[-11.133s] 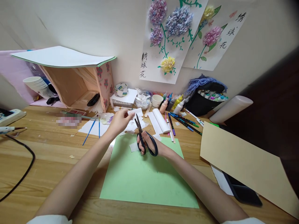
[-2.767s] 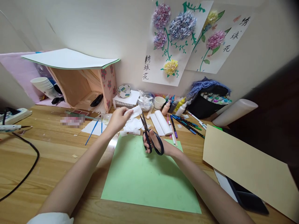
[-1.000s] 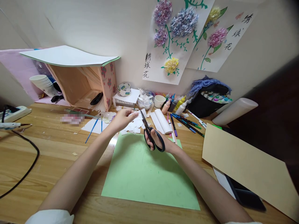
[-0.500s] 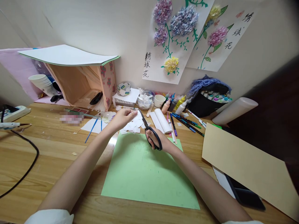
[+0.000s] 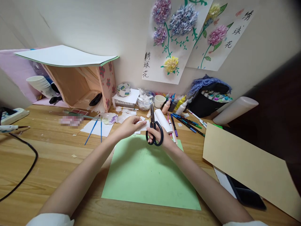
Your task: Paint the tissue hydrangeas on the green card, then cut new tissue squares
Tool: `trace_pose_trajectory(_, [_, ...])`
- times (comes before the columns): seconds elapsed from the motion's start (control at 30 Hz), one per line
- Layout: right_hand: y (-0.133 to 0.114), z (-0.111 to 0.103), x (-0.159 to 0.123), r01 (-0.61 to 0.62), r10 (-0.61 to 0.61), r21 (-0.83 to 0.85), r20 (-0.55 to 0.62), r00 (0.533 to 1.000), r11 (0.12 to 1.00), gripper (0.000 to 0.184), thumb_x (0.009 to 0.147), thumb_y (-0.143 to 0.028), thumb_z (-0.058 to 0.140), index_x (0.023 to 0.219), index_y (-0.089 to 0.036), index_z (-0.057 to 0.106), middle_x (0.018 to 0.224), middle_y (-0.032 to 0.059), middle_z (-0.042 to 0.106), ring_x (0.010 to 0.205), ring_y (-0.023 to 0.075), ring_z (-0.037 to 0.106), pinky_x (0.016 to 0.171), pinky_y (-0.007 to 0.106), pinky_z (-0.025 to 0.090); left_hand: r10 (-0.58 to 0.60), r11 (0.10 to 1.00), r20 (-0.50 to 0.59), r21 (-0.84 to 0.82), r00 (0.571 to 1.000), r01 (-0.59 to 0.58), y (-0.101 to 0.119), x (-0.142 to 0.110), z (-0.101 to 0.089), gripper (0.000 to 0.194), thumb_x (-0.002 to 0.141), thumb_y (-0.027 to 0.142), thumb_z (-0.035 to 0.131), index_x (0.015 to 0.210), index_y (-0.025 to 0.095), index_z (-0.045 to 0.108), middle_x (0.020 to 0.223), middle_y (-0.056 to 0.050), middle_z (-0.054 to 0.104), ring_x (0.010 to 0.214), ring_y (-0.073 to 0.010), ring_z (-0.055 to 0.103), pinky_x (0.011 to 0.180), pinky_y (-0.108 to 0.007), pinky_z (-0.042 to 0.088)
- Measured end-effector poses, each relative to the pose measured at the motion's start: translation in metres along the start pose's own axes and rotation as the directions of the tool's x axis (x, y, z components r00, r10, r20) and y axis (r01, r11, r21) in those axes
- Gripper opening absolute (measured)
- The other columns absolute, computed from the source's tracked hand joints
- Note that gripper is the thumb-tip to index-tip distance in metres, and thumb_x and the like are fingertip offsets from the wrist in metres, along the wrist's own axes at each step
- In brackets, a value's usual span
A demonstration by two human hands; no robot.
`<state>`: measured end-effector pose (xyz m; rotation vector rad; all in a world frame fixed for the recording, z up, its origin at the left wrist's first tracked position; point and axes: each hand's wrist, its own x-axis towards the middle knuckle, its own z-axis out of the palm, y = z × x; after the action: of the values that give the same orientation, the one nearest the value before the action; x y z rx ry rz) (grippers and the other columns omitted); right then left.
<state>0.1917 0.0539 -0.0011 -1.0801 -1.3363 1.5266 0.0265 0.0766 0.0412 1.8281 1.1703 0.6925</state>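
Note:
My left hand (image 5: 129, 128) pinches a small piece of white paper (image 5: 144, 126) between thumb and fingers, above the far edge of a light green sheet (image 5: 150, 175). The scissors (image 5: 152, 117) have black handles, and their blades point up and away from me, apparently closed. My right hand (image 5: 162, 136) is wrapped around those handles. Its fingertips come close to the paper's right end; whether they touch it I cannot tell. Loose white scraps (image 5: 124, 117) lie on the table behind my left hand.
Behind the hands stand a paper cup (image 5: 160, 101), paint bottles (image 5: 181, 107) and a bowl of white scraps (image 5: 145, 103). A white paper roll (image 5: 164, 121) and several pens (image 5: 188, 122) lie to the right. Blue brushes (image 5: 91, 133) are at left, a tan board (image 5: 249, 163) at right.
My left hand has come nearer and to the right, with the white paper now showing in it. The scissors have swung more upright, and both hands are closer together.

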Motion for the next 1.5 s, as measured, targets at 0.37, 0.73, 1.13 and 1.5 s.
trace_pose_trajectory(0.37, [-0.007,-0.001,-0.004,-0.126,0.121,0.041,0.107,0.987,0.991,0.065,0.066,-0.083,0.038,0.078,-0.020,0.045,0.049,-0.0087,0.042,0.039,0.0076,0.044,0.058,0.030,0.051,-0.023,0.997,-0.282,0.068,0.959,0.044,-0.010,0.004,-0.026,0.033,0.077,0.048,0.054,0.063,0.018,0.051,0.058,0.002,0.050,0.055,-0.0121,0.044,0.052,-0.024,0.030])
trace_pose_trajectory(0.73, [-0.010,0.006,-0.016,-0.141,0.200,-0.187,0.350,0.915,0.972,0.069,0.063,-0.087,0.026,0.076,-0.020,0.039,0.055,-0.0066,0.041,0.047,0.0092,0.045,0.054,0.027,0.040,-0.014,0.990,-0.343,0.129,0.939,0.062,-0.011,0.005,-0.018,0.030,0.079,0.043,0.051,0.063,0.018,0.050,0.060,0.002,0.050,0.058,-0.0128,0.044,0.054,-0.024,0.029])
trace_pose_trajectory(1.13, [-0.006,0.003,-0.015,-0.139,0.197,-0.195,0.320,0.927,0.971,0.069,0.065,-0.086,0.026,0.076,-0.020,0.041,0.055,-0.0069,0.041,0.045,0.0076,0.044,0.051,0.025,0.040,-0.028,0.988,-0.320,0.134,0.947,0.074,-0.011,0.005,-0.018,0.032,0.079,0.044,0.051,0.063,0.017,0.052,0.058,0.003,0.049,0.056,-0.0119,0.042,0.052,-0.024,0.028])
trace_pose_trajectory(1.5, [0.002,-0.002,-0.010,-0.099,0.168,-0.225,0.311,0.936,0.969,0.071,0.064,-0.087,0.025,0.074,-0.019,0.042,0.049,-0.0085,0.038,0.038,0.0064,0.043,0.043,0.022,0.044,-0.027,0.990,-0.311,0.122,0.950,0.069,-0.013,0.006,-0.019,0.034,0.078,0.048,0.052,0.063,0.018,0.052,0.060,0.002,0.053,0.057,-0.0129,0.045,0.054,-0.025,0.029])
